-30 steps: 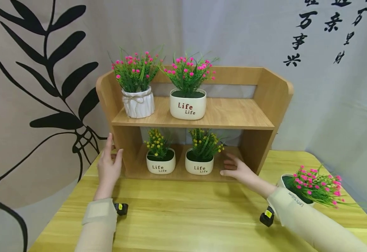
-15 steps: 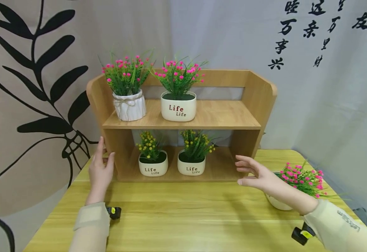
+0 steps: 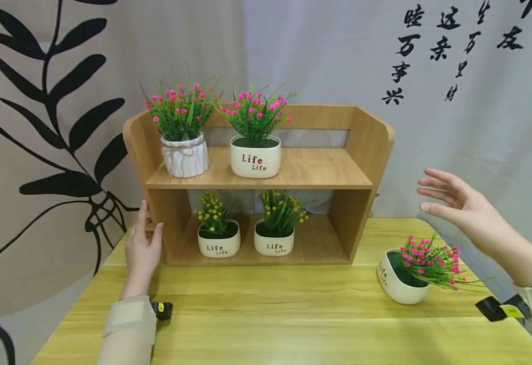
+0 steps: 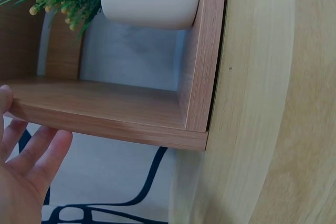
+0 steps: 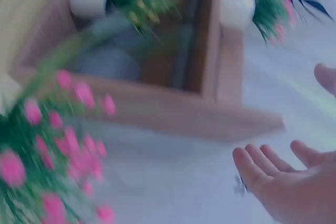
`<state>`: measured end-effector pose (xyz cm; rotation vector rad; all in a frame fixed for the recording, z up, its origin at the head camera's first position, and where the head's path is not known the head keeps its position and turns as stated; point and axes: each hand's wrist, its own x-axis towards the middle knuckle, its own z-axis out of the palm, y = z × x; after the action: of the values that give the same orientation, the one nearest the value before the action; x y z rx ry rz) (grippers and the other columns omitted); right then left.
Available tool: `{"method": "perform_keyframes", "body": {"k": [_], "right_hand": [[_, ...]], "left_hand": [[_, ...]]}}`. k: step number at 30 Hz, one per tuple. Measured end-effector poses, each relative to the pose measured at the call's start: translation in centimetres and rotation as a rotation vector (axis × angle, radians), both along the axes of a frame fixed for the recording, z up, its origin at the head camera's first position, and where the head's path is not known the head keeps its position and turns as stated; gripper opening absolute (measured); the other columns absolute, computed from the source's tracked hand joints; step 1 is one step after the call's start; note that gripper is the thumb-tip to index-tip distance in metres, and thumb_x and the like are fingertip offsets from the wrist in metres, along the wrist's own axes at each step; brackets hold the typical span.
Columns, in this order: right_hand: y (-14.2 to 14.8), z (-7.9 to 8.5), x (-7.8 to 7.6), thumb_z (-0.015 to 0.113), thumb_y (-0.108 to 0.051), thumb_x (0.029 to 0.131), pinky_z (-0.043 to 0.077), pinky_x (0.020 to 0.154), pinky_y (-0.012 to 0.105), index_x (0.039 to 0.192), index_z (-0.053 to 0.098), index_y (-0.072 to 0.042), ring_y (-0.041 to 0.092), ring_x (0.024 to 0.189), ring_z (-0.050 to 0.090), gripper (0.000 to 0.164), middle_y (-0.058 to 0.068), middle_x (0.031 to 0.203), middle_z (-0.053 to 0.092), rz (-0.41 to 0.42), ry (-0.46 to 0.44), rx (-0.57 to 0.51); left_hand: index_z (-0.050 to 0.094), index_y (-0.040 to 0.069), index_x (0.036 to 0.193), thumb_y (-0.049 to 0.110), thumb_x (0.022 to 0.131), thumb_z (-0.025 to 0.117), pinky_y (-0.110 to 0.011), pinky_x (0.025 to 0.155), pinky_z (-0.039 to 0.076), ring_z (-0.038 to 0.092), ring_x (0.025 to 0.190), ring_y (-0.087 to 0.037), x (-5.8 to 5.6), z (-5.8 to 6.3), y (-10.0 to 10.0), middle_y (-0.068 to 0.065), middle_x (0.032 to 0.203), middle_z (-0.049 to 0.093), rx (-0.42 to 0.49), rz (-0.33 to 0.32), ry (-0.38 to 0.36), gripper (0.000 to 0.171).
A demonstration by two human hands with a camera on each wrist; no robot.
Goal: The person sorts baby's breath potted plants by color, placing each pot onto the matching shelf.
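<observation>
My left hand (image 3: 141,248) rests at the left side panel of a two-tier wooden shelf (image 3: 256,186), fingers along its outer face and thumb apart at the front. In the left wrist view its fingertips touch the panel edge. Raised above the table's right side, my right hand (image 3: 457,205) holds nothing, its fingers spread and slightly bent. Below it stands a white oval pot with pink flowers (image 3: 402,286). The upper tier carries a white twine-tied pot (image 3: 185,158) and a "Life" pot (image 3: 255,161), both pink-flowered. Two yellow-flowered "Life" pots (image 3: 219,246) (image 3: 274,244) stand on the lower tier.
The shelf stands towards the back of a yellow wooden table (image 3: 247,314). Behind it hangs a grey curtain (image 3: 320,56) with black lettering and a leaf print. A black camera (image 3: 498,308) is strapped at the right wrist.
My right hand has drawn out from near the lower tier's right pot, moving right and up past the pink-flowered pot on the table. The left hand stays at the shelf's side. The head view has shifted slightly.
</observation>
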<state>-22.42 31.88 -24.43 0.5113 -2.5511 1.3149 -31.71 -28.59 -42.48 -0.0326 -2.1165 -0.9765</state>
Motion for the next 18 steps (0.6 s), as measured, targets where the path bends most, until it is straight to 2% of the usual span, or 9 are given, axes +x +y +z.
{"method": "perform_keyframes", "body": {"k": [3, 6, 9, 10, 12, 14, 16, 18], "right_hand": [[2.1, 0.7, 0.0, 0.052, -0.002, 0.099, 0.038, 0.086, 0.008, 0.154, 0.024, -0.023, -0.009, 0.115, 0.048, 0.065, -0.013, 0.134, 0.044, -0.037, 0.018, -0.007], [4.3, 0.8, 0.0, 0.049, 0.003, 0.099, 0.037, 0.087, 0.008, 0.154, 0.025, -0.022, -0.011, 0.113, 0.049, 0.065, -0.015, 0.132, 0.045, -0.037, 0.04, -0.042], [7.3, -0.2, -0.6, 0.046, 0.009, 0.098, 0.037, 0.085, 0.006, 0.154, 0.024, -0.019, -0.009, 0.114, 0.05, 0.066, -0.014, 0.132, 0.047, -0.014, 0.044, -0.089], [8.9, -1.0, -1.2, 0.045, 0.01, 0.098, 0.039, 0.085, 0.007, 0.154, 0.023, -0.018, -0.006, 0.115, 0.05, 0.067, -0.011, 0.134, 0.047, 0.023, 0.032, -0.138], [13.3, -3.4, -3.1, 0.039, 0.012, 0.099, 0.042, 0.09, 0.011, 0.156, 0.016, -0.015, -0.002, 0.121, 0.049, 0.068, -0.006, 0.143, 0.043, 0.16, 0.011, -0.223], [18.6, -6.7, -5.5, 0.029, 0.015, 0.1, 0.045, 0.096, 0.02, 0.157, 0.007, -0.012, 0.007, 0.13, 0.045, 0.067, 0.001, 0.152, 0.035, 0.349, -0.018, -0.352], [23.3, -10.1, -7.3, 0.018, 0.017, 0.099, 0.042, 0.103, 0.031, 0.156, -0.001, -0.009, 0.017, 0.137, 0.038, 0.065, 0.008, 0.159, 0.024, 0.567, -0.076, -0.523], [25.5, -12.5, -7.7, 0.015, 0.016, 0.1, 0.039, 0.106, 0.04, 0.155, -0.006, -0.008, 0.025, 0.14, 0.034, 0.063, 0.013, 0.16, 0.018, 0.705, -0.132, -0.669]], "left_hand": [[0.022, 0.033, 0.155, 0.008, 0.097, 0.058, -0.057, 0.071, 0.05, 0.062, 0.086, -0.045, 0.0, 0.0, 0.0, -0.027, 0.126, 0.054, -0.005, 0.003, -0.009, 0.072], [0.022, 0.033, 0.155, 0.008, 0.097, 0.058, -0.057, 0.071, 0.05, 0.062, 0.086, -0.045, 0.1, -0.1, -0.1, -0.027, 0.127, 0.054, -0.008, 0.002, -0.011, 0.072], [0.023, 0.033, 0.155, 0.007, 0.097, 0.058, -0.057, 0.072, 0.05, 0.062, 0.086, -0.045, 0.1, -0.1, -0.1, -0.026, 0.128, 0.054, -0.008, 0.002, 0.001, 0.072], [0.023, 0.033, 0.154, 0.007, 0.097, 0.058, -0.057, 0.073, 0.05, 0.062, 0.086, -0.046, 0.1, -0.1, -0.1, -0.026, 0.128, 0.054, -0.008, 0.003, 0.008, 0.072], [0.024, 0.032, 0.154, 0.005, 0.096, 0.058, -0.057, 0.072, 0.049, 0.062, 0.085, -0.046, 0.1, 0.0, -0.2, -0.026, 0.126, 0.055, -0.011, 0.004, 0.023, 0.072], [0.025, 0.03, 0.154, 0.004, 0.096, 0.058, -0.057, 0.073, 0.049, 0.061, 0.088, -0.046, 0.1, 0.0, -0.2, -0.027, 0.125, 0.055, -0.013, -0.003, 0.04, 0.072], [0.026, 0.029, 0.154, 0.004, 0.096, 0.059, -0.055, 0.073, 0.05, 0.061, 0.091, -0.045, 0.1, 0.0, -0.1, -0.027, 0.125, 0.055, -0.014, -0.009, 0.051, 0.072], [0.027, 0.029, 0.154, 0.004, 0.095, 0.059, -0.053, 0.074, 0.05, 0.06, 0.095, -0.043, 0.1, 0.0, -0.1, -0.027, 0.126, 0.054, -0.014, -0.014, 0.058, 0.072]]}}
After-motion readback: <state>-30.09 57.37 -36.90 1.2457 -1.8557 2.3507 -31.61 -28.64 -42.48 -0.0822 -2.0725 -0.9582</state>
